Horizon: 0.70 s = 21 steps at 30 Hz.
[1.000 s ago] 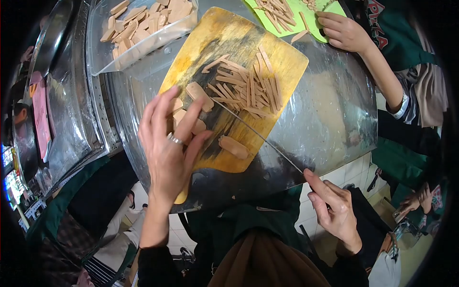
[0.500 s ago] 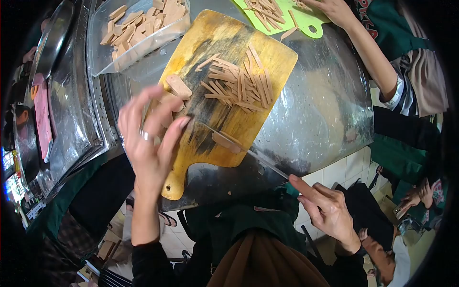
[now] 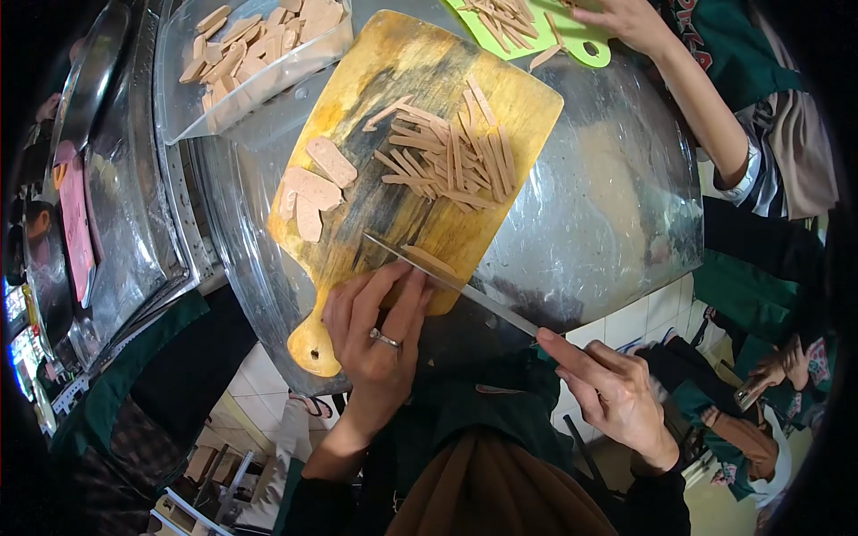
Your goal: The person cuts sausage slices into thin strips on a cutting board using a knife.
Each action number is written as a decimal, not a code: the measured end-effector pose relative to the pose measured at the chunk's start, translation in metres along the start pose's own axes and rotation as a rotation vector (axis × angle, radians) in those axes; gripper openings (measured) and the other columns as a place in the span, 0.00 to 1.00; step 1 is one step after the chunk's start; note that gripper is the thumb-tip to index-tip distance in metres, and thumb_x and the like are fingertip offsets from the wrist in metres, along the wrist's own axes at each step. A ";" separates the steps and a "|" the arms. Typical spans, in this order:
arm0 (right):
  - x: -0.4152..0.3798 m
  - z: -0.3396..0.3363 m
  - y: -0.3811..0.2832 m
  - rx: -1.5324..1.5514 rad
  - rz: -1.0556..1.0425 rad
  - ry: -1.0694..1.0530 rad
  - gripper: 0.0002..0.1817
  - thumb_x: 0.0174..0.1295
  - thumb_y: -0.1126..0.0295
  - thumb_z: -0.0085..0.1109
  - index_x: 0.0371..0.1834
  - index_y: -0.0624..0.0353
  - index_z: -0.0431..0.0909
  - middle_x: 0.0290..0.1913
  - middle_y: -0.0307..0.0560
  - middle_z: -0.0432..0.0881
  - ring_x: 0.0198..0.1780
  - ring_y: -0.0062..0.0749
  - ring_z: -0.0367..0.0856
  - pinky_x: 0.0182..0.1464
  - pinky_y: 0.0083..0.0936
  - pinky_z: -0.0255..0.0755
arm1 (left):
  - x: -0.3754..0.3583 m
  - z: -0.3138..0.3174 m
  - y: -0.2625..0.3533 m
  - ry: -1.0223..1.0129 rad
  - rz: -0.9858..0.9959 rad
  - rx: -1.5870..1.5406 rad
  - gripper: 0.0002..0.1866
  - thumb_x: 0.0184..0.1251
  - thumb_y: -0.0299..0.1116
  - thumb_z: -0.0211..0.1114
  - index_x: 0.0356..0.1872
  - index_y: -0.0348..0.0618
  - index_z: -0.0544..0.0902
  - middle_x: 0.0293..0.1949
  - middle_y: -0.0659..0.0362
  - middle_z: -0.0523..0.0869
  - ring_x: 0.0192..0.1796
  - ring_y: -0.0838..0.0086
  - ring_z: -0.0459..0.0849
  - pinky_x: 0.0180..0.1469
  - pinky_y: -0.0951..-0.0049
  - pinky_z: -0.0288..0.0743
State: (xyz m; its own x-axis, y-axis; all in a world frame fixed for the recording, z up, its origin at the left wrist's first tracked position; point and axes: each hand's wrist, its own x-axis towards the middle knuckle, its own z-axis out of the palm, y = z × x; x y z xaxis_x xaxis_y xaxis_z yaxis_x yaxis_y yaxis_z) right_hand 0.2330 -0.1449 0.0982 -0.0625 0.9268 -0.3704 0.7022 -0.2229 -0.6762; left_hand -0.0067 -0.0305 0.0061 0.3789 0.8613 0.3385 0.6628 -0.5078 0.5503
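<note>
A kitchen knife (image 3: pixel 483 300) is held in my right hand (image 3: pixel 617 397), its blade running up and left over the lower part of the wooden cutting board (image 3: pixel 500 80). A pinkish-brown sausage slice (image 3: pixel 433 260) lies along the blade. My left hand (image 3: pixel 380 330), a ring on one finger, has bent fingertips pressed down close to the blade, on the slice's near side; its hand hides part of the slice. Thin sausage strips (image 3: pixel 451 156) form a pile farther up the board. Several whole slices (image 3: pixel 308 192) rest by the board's left edge.
A clear plastic tub (image 3: pixel 259 94) with many sausage pieces stands at the back left. At the back right, a co-worker's hand (image 3: pixel 630 22) is over a green cutting board (image 3: pixel 585 52) with strips. The metal table (image 3: pixel 617 196) ends close to my body.
My left hand has come down from above the whole slices to the near side of the blade, uncovering those slices. The knife and my right hand have hardly moved.
</note>
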 end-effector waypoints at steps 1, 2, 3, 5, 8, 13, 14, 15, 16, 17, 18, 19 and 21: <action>0.001 0.000 -0.001 0.005 -0.004 -0.004 0.37 0.64 0.79 0.68 0.77 0.41 0.76 0.26 0.45 0.77 0.21 0.34 0.72 0.24 0.37 0.76 | 0.000 0.001 0.000 0.003 -0.005 0.005 0.19 0.54 0.24 0.81 0.50 0.44 0.93 0.54 0.60 0.89 0.54 0.63 0.85 0.58 0.59 0.74; 0.002 -0.001 -0.001 0.009 -0.008 -0.008 0.38 0.63 0.80 0.68 0.78 0.41 0.75 0.27 0.45 0.77 0.22 0.34 0.72 0.25 0.36 0.77 | 0.000 0.002 0.001 0.010 -0.004 0.014 0.19 0.53 0.24 0.81 0.49 0.44 0.93 0.54 0.60 0.89 0.54 0.63 0.85 0.58 0.59 0.74; 0.003 -0.001 -0.002 0.013 -0.014 -0.013 0.39 0.61 0.81 0.68 0.78 0.42 0.75 0.27 0.44 0.77 0.23 0.33 0.73 0.25 0.36 0.78 | 0.000 0.003 0.002 0.019 -0.003 0.023 0.18 0.53 0.24 0.82 0.48 0.44 0.93 0.53 0.60 0.89 0.54 0.63 0.85 0.58 0.59 0.74; 0.002 -0.004 -0.001 0.006 -0.011 -0.042 0.43 0.57 0.83 0.67 0.79 0.42 0.74 0.27 0.45 0.77 0.24 0.32 0.73 0.26 0.35 0.80 | 0.000 0.005 0.001 0.038 0.001 0.030 0.18 0.52 0.25 0.82 0.47 0.44 0.93 0.52 0.61 0.89 0.53 0.63 0.85 0.57 0.59 0.74; 0.001 -0.006 0.000 -0.012 -0.021 -0.058 0.46 0.53 0.85 0.65 0.80 0.41 0.73 0.26 0.45 0.76 0.24 0.31 0.73 0.28 0.34 0.82 | -0.001 0.006 -0.002 0.052 0.011 0.021 0.17 0.51 0.24 0.82 0.46 0.44 0.93 0.50 0.61 0.90 0.52 0.63 0.85 0.56 0.59 0.75; 0.000 -0.010 -0.004 -0.066 0.000 -0.096 0.48 0.53 0.85 0.62 0.81 0.37 0.71 0.23 0.43 0.70 0.22 0.29 0.70 0.28 0.32 0.83 | 0.001 0.006 -0.002 0.050 0.019 0.001 0.17 0.49 0.24 0.83 0.44 0.44 0.93 0.49 0.61 0.89 0.51 0.63 0.86 0.56 0.59 0.74; 0.001 -0.011 -0.007 -0.072 0.009 -0.100 0.48 0.53 0.85 0.62 0.81 0.36 0.71 0.23 0.42 0.68 0.21 0.29 0.70 0.28 0.32 0.83 | 0.000 0.006 -0.002 0.043 0.015 0.004 0.17 0.48 0.24 0.83 0.43 0.43 0.93 0.49 0.61 0.89 0.51 0.63 0.86 0.56 0.59 0.74; 0.001 -0.011 -0.009 -0.077 0.019 -0.103 0.48 0.53 0.85 0.62 0.81 0.35 0.71 0.23 0.41 0.67 0.21 0.29 0.70 0.27 0.31 0.82 | 0.000 0.005 -0.003 0.035 0.010 0.006 0.17 0.48 0.24 0.82 0.43 0.43 0.93 0.49 0.61 0.89 0.51 0.63 0.86 0.56 0.58 0.74; 0.001 -0.011 -0.009 -0.075 0.018 -0.108 0.48 0.53 0.84 0.62 0.81 0.34 0.71 0.23 0.41 0.67 0.21 0.29 0.70 0.27 0.31 0.82 | 0.000 0.004 -0.003 0.027 0.007 0.008 0.17 0.48 0.24 0.82 0.43 0.43 0.93 0.49 0.61 0.89 0.51 0.63 0.86 0.56 0.58 0.74; 0.001 -0.011 -0.008 -0.072 0.017 -0.113 0.48 0.54 0.84 0.63 0.81 0.33 0.71 0.23 0.41 0.67 0.21 0.29 0.70 0.27 0.31 0.82 | 0.000 0.004 -0.003 0.025 0.006 0.005 0.17 0.48 0.24 0.82 0.43 0.43 0.93 0.49 0.61 0.89 0.51 0.62 0.86 0.56 0.58 0.74; 0.002 -0.011 -0.008 -0.070 0.016 -0.118 0.48 0.54 0.83 0.63 0.81 0.32 0.71 0.24 0.41 0.67 0.20 0.29 0.70 0.27 0.31 0.82 | 0.000 0.004 -0.003 0.024 0.006 0.002 0.17 0.49 0.24 0.82 0.43 0.43 0.93 0.49 0.61 0.89 0.51 0.62 0.86 0.56 0.57 0.74; 0.002 -0.013 -0.008 -0.070 0.022 -0.131 0.47 0.55 0.83 0.63 0.81 0.32 0.71 0.24 0.41 0.67 0.20 0.29 0.70 0.27 0.31 0.82 | -0.001 0.004 -0.002 0.021 0.004 -0.001 0.16 0.49 0.23 0.82 0.43 0.43 0.93 0.49 0.60 0.89 0.51 0.62 0.86 0.55 0.57 0.74; 0.004 -0.017 -0.010 -0.073 0.033 -0.157 0.46 0.56 0.81 0.64 0.81 0.31 0.71 0.25 0.41 0.67 0.21 0.30 0.71 0.27 0.31 0.81 | 0.002 0.003 -0.001 0.005 0.026 -0.014 0.17 0.47 0.18 0.79 0.42 0.38 0.90 0.47 0.55 0.88 0.50 0.56 0.85 0.54 0.56 0.76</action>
State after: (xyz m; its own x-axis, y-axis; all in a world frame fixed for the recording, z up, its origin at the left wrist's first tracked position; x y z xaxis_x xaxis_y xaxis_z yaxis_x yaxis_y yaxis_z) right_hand 0.2377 -0.1343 0.1142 -0.1447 0.8591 -0.4909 0.7552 -0.2246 -0.6157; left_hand -0.0052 -0.0283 0.0041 0.3921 0.8479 0.3568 0.6440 -0.5300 0.5517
